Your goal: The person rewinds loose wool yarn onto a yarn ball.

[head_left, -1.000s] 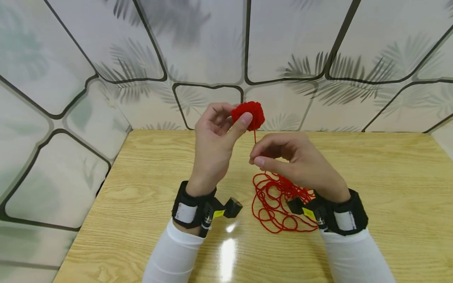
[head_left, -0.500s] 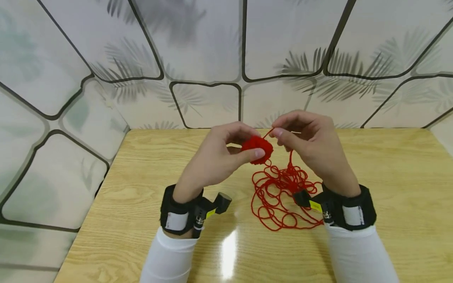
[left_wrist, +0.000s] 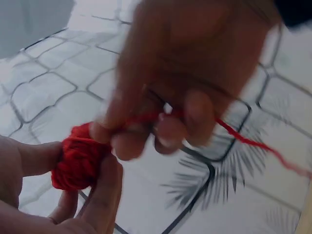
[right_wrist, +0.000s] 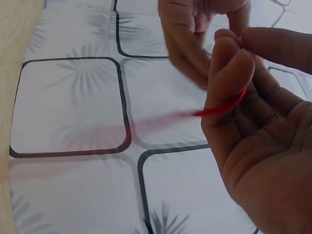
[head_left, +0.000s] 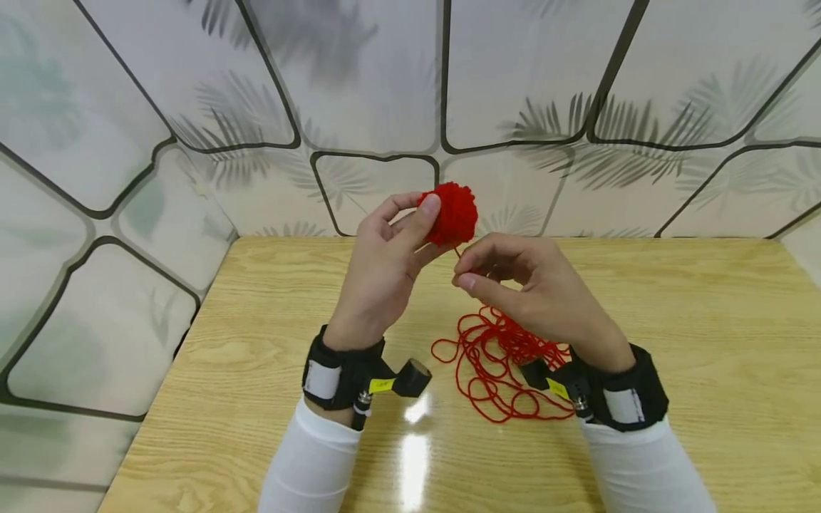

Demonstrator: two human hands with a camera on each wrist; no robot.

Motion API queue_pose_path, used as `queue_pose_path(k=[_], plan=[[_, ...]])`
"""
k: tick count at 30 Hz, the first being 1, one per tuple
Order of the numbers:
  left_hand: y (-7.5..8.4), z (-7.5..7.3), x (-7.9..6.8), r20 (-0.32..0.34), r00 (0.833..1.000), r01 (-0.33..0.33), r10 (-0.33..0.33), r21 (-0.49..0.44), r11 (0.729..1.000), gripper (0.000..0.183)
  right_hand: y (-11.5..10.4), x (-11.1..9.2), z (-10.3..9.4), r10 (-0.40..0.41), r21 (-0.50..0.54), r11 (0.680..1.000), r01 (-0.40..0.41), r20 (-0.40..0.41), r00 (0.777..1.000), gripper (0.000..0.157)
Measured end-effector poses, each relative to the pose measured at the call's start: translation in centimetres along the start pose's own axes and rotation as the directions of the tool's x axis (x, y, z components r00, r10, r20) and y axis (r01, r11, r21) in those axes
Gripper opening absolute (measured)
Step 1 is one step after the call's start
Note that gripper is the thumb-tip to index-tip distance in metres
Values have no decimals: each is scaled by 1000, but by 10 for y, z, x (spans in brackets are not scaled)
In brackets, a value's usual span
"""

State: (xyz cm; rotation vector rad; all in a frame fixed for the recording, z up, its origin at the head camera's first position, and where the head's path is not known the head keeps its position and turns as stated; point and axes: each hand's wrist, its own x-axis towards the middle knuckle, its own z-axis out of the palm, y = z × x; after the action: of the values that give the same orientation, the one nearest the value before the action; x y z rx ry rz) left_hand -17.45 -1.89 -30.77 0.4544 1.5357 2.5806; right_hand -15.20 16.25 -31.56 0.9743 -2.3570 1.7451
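A small ball of red yarn (head_left: 458, 214) is raised above the far edge of the table. My left hand (head_left: 385, 271) grips it, the thumb across its near side. In the left wrist view the yarn ball (left_wrist: 78, 163) sits between thumb and fingers. Just to its right, my right hand (head_left: 529, 288) pinches the strand between thumb and forefinger. The strand (left_wrist: 248, 140) runs from the ball through the right fingers and trails away. In the right wrist view, the strand (right_wrist: 219, 109) passes over the curled fingers. Below lies a loose tangle of red yarn (head_left: 490, 363).
The wooden table (head_left: 256, 356) carries the loose yarn, partly hidden under the right hand and wrist. Behind the table stands a wall covering (head_left: 378, 78) with dark lines and leaf prints. Black wrist cameras (head_left: 412, 377) are strapped to both wrists.
From half a second ago, the left hand with the yarn ball has risen and moved left; the right hand has dropped and come left. The ball is turned differently, and a loop of loose yarn has shifted left.
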Motion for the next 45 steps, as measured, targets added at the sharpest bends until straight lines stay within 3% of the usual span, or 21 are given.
queue_pose_path(k=[2,5,8,10,12,14,16,17,20,23,25,29,31,33,34,36,38,40,42,43,45], plan=[[5,-2,-2,86,994,71,-68,-24,997,34,4,0,-3,20,58,998,-20,2,1000,14],[13,-6,-8,243,958,111,-150,167,980,29,6,1,-10,51,119,992,-46,-42,998,15],[17,-6,-14,329,926,23,-187,444,896,25,4,1,-16,67,123,991,-51,-126,990,14],[16,-5,-15,330,928,-46,-173,562,826,26,-1,-1,-18,75,90,994,-59,-187,980,14],[12,-4,-14,291,946,-83,-142,641,763,25,-7,-3,-17,51,43,998,-43,-214,976,13],[7,-5,-11,226,970,-87,-91,671,736,24,-12,-5,-14,16,-12,1000,-20,-217,976,13],[3,-6,-7,142,989,-74,-28,660,748,24,-15,-6,-10,-30,-63,998,18,-192,981,14],[1,-7,-6,104,995,-69,5,632,772,25,-15,-7,-8,-52,-75,996,39,-172,984,14],[-1,-8,-2,28,998,-65,59,430,900,28,-14,-6,-2,-70,-69,996,62,-111,991,16],[1,-9,-1,12,999,-45,43,180,983,32,-8,-3,1,-21,-5,1000,21,-58,998,15],[3,-9,-2,22,1000,-11,10,56,998,34,-3,-1,0,27,49,998,-25,-32,999,13],[9,-6,-5,94,994,66,-60,-67,996,33,10,2,-5,103,155,983,-98,-23,994,15],[12,-5,-7,162,981,110,-106,-16,994,30,14,3,-8,109,185,978,-98,-54,993,18],[14,-3,-10,229,961,122,-154,146,982,27,15,4,-12,99,179,981,-78,-110,989,18],[14,-2,-12,252,953,104,-171,257,961,26,15,5,-13,87,168,984,-64,-137,987,18],[12,0,-13,271,945,41,-185,462,886,25,11,4,-15,63,113,993,-41,-198,978,16],[9,2,-13,244,955,-15,-167,605,796,24,6,3,-15,35,42,999,-26,-242,970,14],[4,3,-11,190,975,-43,-117,672,739,22,1,2,-14,-4,-19,1000,-1,-265,964,12],[-1,2,-8,126,991,-51,-48,681,731,21,-4,0,-11,-38,-66,998,21,-271,962,12],[-3,1,-7,94,995,-49,-18,666,745,21,-5,-1,-10,-51,-75,997,32,-266,963,12],[-5,-1,-4,44,999,-49,28,586,809,23,-7,-2,-6,-56,-85,996,36,-240,969,13]])
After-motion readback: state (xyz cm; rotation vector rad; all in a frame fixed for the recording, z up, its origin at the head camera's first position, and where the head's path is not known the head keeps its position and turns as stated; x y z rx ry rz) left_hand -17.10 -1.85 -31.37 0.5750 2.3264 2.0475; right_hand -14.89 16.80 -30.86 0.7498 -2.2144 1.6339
